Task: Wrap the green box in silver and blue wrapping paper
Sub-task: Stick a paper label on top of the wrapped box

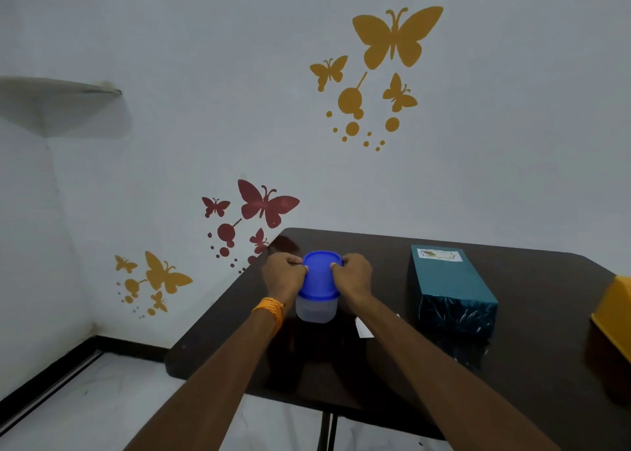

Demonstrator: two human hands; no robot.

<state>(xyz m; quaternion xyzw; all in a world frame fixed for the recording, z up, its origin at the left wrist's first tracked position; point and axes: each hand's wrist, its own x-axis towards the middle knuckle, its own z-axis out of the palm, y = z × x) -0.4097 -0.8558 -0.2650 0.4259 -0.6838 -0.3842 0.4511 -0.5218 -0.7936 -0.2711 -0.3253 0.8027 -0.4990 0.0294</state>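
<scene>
The green box (452,286) lies flat on the dark table (532,365), right of centre, with a white label near its far end. No wrapping paper shows in this view. At the table's left part stands a clear plastic container (316,309) with a blue lid (319,276). My left hand (285,274) grips the lid's left rim. On the opposite rim my right hand (353,274) holds on, thumb pressed onto the top.
A yellow object (614,314) sits at the table's right edge, cut off by the frame. A small white scrap of paper (362,328) lies beside my right forearm. The wall with butterfly stickers runs right behind the table. Floor lies to the left.
</scene>
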